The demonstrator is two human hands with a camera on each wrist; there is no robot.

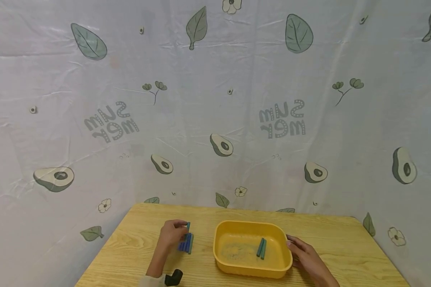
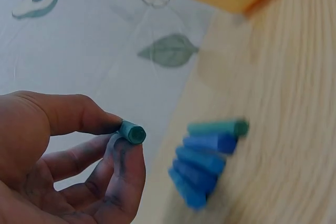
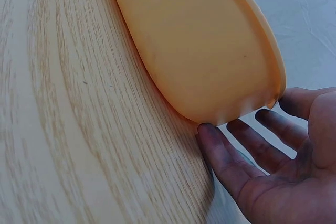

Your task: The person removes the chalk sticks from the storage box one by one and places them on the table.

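From where I stand, the left hand (image 1: 170, 233) pinches a short green stick (image 2: 134, 133) between thumb and fingers, above the worktop (image 1: 344, 239) and near a row of blue sticks (image 2: 202, 160) with one more green one at its edge. The fingers of the right hand (image 1: 306, 255) bend loosely against the outer end wall of the yellow tray (image 1: 251, 272), the thumb at its rim; two green sticks (image 1: 263, 249) lie inside. The held stick looks like chalk or pastel: light, stiff, probably brittle and a bit powdery, judging by the smudged fingertips, so I'd take it mid-length with a gentle pinch. The tray seems light too, easily steadied by its rim. The held stick's far end is hidden behind the fingers, the row is blurred up close and partly covered from above, and both wrist views cut the tray off. How firmly the right hand presses, I can't tell.
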